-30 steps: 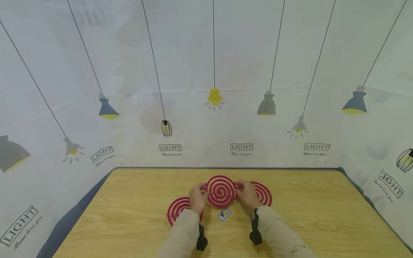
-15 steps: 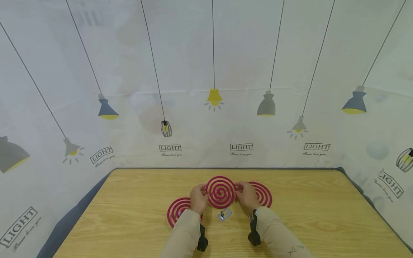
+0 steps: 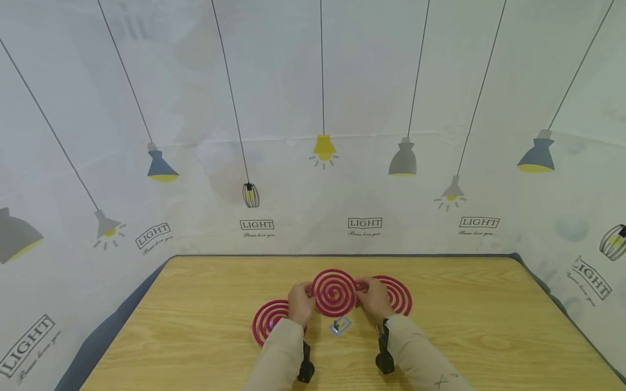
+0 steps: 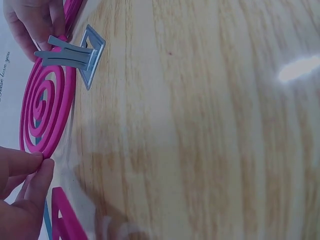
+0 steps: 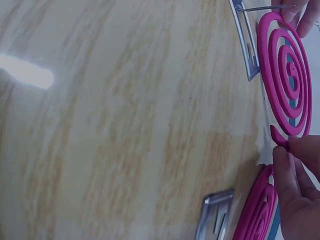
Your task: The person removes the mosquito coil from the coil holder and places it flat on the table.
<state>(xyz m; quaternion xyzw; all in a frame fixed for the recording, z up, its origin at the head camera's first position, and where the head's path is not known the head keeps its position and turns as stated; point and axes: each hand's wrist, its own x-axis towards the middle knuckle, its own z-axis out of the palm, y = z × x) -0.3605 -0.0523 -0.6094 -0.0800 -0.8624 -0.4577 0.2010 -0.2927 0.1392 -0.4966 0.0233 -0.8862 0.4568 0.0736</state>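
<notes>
A pink spiral coil (image 3: 334, 292) is held upright over the wooden table (image 3: 195, 326). My left hand (image 3: 299, 300) pinches its left rim and my right hand (image 3: 371, 297) pinches its right rim. In the left wrist view my left fingertips (image 4: 35, 167) pinch the coil (image 4: 45, 115) at its edge. In the right wrist view my right fingertips (image 5: 292, 160) pinch the coil's (image 5: 287, 75) outer end. A small metal stand (image 3: 339, 325) lies on the table just below the coil, its prong (image 4: 70, 52) raised close to the spiral.
Two more pink coils lie flat: one (image 3: 268, 320) under my left wrist, one (image 3: 397, 293) behind my right hand. A second metal stand (image 5: 215, 215) lies by the right coil (image 5: 257, 212). A cloth printed with lamps hangs behind the table.
The held coil has come down a little toward the metal stand, and both hands have moved with it. The other coils have not moved.
</notes>
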